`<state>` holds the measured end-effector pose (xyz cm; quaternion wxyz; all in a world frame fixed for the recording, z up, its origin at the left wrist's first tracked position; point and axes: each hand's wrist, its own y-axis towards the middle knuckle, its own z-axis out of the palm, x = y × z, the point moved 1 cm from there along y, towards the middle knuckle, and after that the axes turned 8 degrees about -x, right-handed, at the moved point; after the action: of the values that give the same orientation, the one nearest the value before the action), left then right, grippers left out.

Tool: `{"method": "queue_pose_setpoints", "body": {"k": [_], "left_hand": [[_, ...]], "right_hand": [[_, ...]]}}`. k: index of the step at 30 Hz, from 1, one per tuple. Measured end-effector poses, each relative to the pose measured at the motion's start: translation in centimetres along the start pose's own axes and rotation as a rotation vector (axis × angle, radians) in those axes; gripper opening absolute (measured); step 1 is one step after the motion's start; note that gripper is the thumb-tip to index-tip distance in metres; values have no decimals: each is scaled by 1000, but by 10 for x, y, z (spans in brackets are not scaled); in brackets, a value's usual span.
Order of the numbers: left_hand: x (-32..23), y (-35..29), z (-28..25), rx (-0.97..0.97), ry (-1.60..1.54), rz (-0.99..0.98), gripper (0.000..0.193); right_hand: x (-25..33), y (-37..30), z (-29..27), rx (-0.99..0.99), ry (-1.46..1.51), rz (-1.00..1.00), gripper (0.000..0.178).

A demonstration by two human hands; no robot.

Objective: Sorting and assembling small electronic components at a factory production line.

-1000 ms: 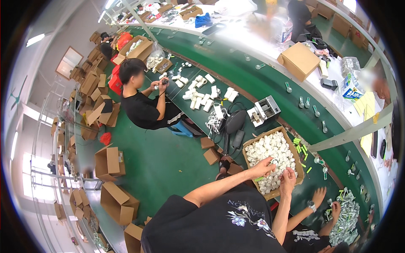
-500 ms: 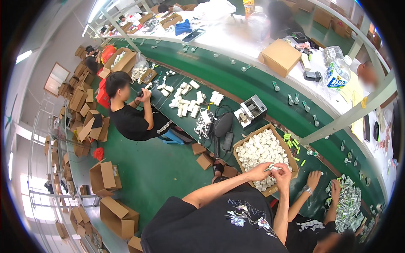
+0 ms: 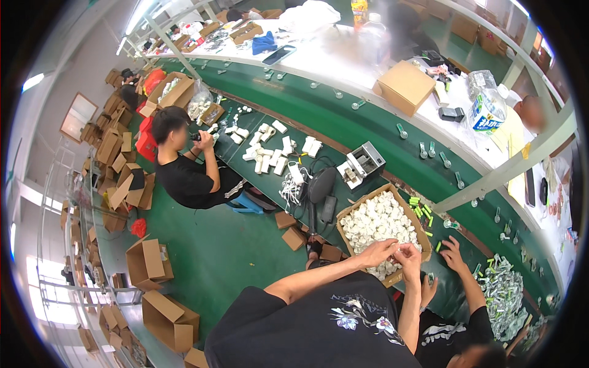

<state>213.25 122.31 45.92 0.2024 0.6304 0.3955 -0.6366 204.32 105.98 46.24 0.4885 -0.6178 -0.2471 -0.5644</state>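
Above a cardboard box (image 3: 423, 236) heaped with small white plastic parts (image 3: 374, 221), my two hands meet at the fingertips. My left hand (image 3: 377, 251) comes in from the left, its fingers closed in a pinch. Close on its right, my right hand (image 3: 407, 257) is bent inward with thumb and fingers pinched together. Whatever lies between the fingertips is too small and covered to make out. Lime-green cylindrical cells (image 3: 421, 208) lie beside the box at its right edge.
A co-worker's hand (image 3: 454, 254) reaches in at right, near a pile of clear-and-green pieces (image 3: 502, 294). Beyond the box stand a grey metal device (image 3: 363, 164) and a black round fan-like object (image 3: 321, 184). Small devices lie on the green conveyor (image 3: 380, 132). A seated person (image 3: 187, 162) works at left.
The small white round piece that showed between my fingertips is now covered. My hands stay over the box. The co-worker's hands have shifted, one toward a green cell, the other nearer my right wrist.
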Motion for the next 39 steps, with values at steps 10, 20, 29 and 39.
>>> {"method": "queue_pose_setpoints", "body": {"k": [10, 20, 29, 39], "left_hand": [[57, 33, -11, 79, 290, 125, 45], [-14, 22, -2, 132, -202, -194, 89], [10, 16, 5, 118, -144, -170, 87], [19, 28, 7, 101, 34, -6, 64]], "right_hand": [[19, 10, 10, -29, -318, -117, 24], [9, -9, 1, -137, -39, -51, 21], [3, -16, 6, -174, 65, -51, 22], [8, -7, 6, -195, 16, 30, 33]]}}
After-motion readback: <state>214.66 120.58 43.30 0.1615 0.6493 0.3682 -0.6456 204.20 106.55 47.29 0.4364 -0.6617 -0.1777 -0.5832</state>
